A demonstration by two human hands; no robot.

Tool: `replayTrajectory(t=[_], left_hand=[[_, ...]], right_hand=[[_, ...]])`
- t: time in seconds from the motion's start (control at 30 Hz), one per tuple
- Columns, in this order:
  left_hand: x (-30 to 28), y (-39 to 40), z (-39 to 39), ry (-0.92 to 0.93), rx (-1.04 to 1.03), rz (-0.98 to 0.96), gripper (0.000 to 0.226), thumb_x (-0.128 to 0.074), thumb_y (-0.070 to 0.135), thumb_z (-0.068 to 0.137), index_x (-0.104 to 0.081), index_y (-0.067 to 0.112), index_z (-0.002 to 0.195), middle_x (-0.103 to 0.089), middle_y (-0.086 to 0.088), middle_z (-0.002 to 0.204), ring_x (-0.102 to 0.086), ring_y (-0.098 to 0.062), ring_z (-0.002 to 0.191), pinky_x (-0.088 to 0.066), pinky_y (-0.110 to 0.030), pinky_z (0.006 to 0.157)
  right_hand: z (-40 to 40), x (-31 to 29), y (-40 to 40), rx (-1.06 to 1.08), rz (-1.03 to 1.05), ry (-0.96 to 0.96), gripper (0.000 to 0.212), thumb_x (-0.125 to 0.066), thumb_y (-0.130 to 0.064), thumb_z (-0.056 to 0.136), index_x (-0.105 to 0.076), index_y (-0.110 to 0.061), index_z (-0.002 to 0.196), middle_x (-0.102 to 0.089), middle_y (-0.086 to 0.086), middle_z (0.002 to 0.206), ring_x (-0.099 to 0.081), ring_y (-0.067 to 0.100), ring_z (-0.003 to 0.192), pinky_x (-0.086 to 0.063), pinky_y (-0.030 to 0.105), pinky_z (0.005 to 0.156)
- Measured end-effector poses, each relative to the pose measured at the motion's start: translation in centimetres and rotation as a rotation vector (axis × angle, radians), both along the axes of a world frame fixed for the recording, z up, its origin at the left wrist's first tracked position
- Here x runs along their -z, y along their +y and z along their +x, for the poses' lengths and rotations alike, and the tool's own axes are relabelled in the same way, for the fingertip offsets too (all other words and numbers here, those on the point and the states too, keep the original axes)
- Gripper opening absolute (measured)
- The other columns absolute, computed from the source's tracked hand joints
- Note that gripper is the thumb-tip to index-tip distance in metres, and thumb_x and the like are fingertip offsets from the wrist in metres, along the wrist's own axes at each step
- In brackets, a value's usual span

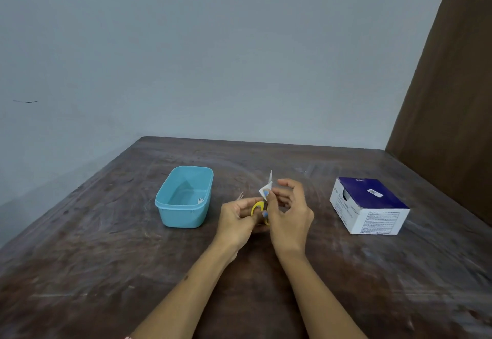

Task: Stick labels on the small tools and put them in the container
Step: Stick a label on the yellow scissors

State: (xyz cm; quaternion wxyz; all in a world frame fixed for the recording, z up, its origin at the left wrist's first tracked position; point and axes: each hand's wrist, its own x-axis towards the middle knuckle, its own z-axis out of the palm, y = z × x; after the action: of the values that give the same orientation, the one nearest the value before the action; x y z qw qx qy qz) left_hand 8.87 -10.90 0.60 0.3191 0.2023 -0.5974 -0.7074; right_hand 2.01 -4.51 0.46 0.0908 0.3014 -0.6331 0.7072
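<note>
While left hand point(237, 215) grips small yellow-handled scissors point(257, 207), right hand point(288, 209) pinches 1 flimsy white paper label point(266, 191); scissors likely light, rigid, best held by handles.

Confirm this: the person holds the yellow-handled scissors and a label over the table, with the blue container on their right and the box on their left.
Sides are swapped. The head view shows the blue container on the person's left and the box on their right. Both hands do hold the yellow-handled scissors and label over the table.

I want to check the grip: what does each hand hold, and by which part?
Left hand holds the scissors by the yellow handle. Right hand pinches the white label at its lower edge.
</note>
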Motion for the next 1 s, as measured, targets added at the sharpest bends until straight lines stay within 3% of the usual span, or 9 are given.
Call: replayTrajectory(t=[0.13,0.27,0.33,0.5,0.57,0.73,0.8,0.9,1.0], left_hand=[[-0.1,0.0,0.0,-0.001,0.056,-0.004,0.025,-0.062,-0.007,0.081,-0.066,0.004,0.103,-0.072,-0.008,0.077,-0.070,-0.014,0.069,-0.058,-0.026,0.060],[0.0,-0.3,-0.1,0.049,-0.017,-0.010,0.026,-0.062,-0.009,0.081,-0.067,0.005,0.102,-0.074,-0.004,0.073,-0.070,-0.013,0.069,-0.056,-0.022,0.058],[-0.1,-0.4,0.0,0.040,-0.020,-0.012,0.026,-0.062,-0.009,0.081,-0.067,0.005,0.102,-0.074,-0.004,0.074,-0.070,-0.013,0.069,-0.056,-0.022,0.058],[-0.3,-0.3,0.1,-0.033,0.078,0.018,0.022,-0.060,-0.009,0.083,-0.067,0.003,0.100,-0.072,-0.010,0.078,-0.070,-0.014,0.068,-0.058,-0.028,0.059],[-0.2,-0.3,0.1,-0.038,0.086,0.018,0.022,-0.061,-0.009,0.082,-0.067,0.004,0.099,-0.072,-0.008,0.076,-0.070,-0.014,0.068,-0.059,-0.029,0.060],[0.0,-0.5,0.2,-0.004,0.020,-0.007,0.021,-0.063,-0.007,0.080,-0.067,0.002,0.099,-0.072,-0.006,0.072,-0.069,-0.012,0.066,-0.058,-0.026,0.060],[-0.1,-0.5,0.2,-0.013,0.036,0.007,0.022,-0.063,-0.007,0.080,-0.066,0.000,0.101,-0.072,-0.010,0.076,-0.069,-0.014,0.068,-0.058,-0.027,0.061],[0.0,-0.4,0.1,-0.094,0.120,-0.012,0.027,-0.065,-0.006,0.079,-0.064,-0.002,0.106,-0.070,-0.018,0.089,-0.069,-0.020,0.076,-0.060,-0.033,0.068],[0.2,-0.1,0.1,-0.105,0.127,-0.036,0.029,-0.065,-0.006,0.079,-0.063,-0.002,0.108,-0.070,-0.018,0.088,-0.069,-0.019,0.075,-0.060,-0.032,0.068]], right_hand=[[-0.2,-0.1,0.0,0.045,0.007,-0.011,0.019,-0.067,-0.008,0.083,-0.065,-0.021,0.097,-0.068,-0.010,0.084,-0.064,-0.003,0.076,-0.046,0.005,0.063],[-0.5,0.6,-0.4,0.066,0.124,0.042,0.008,-0.069,-0.020,0.082,-0.072,-0.024,0.089,-0.068,-0.017,0.074,-0.065,0.002,0.073,-0.054,0.031,0.073],[-0.6,0.8,-0.5,0.064,0.146,0.041,0.007,-0.068,-0.023,0.083,-0.073,-0.024,0.088,-0.070,-0.014,0.076,-0.065,0.004,0.073,-0.054,0.034,0.072],[-0.3,0.2,-0.1,0.055,0.036,-0.045,0.009,-0.064,-0.015,0.087,-0.072,-0.018,0.089,-0.070,-0.006,0.078,-0.063,-0.003,0.067,-0.046,0.010,0.060],[-0.2,0.0,-0.1,0.051,0.018,-0.056,0.009,-0.063,-0.014,0.087,-0.072,-0.016,0.091,-0.069,-0.005,0.078,-0.061,-0.005,0.059,-0.043,0.006,0.053],[-0.5,0.8,-0.6,0.052,0.080,-0.011,0.007,-0.064,-0.027,0.087,-0.071,-0.026,0.088,-0.070,-0.008,0.077,-0.067,0.012,0.068,-0.055,0.035,0.066],[-0.5,0.7,-0.7,0.056,0.072,-0.014,0.007,-0.064,-0.022,0.087,-0.071,-0.024,0.086,-0.069,-0.008,0.076,-0.066,0.008,0.067,-0.054,0.029,0.065],[-0.6,0.2,-0.3,0.125,-0.003,-0.061,0.010,-0.062,-0.017,0.089,-0.071,-0.013,0.087,-0.067,-0.003,0.071,-0.059,0.001,0.055,-0.042,0.008,0.049],[-0.8,0.1,-0.1,0.138,-0.010,-0.074,0.009,-0.062,-0.016,0.088,-0.071,-0.014,0.087,-0.067,-0.003,0.072,-0.061,0.001,0.061,-0.040,0.005,0.050]])
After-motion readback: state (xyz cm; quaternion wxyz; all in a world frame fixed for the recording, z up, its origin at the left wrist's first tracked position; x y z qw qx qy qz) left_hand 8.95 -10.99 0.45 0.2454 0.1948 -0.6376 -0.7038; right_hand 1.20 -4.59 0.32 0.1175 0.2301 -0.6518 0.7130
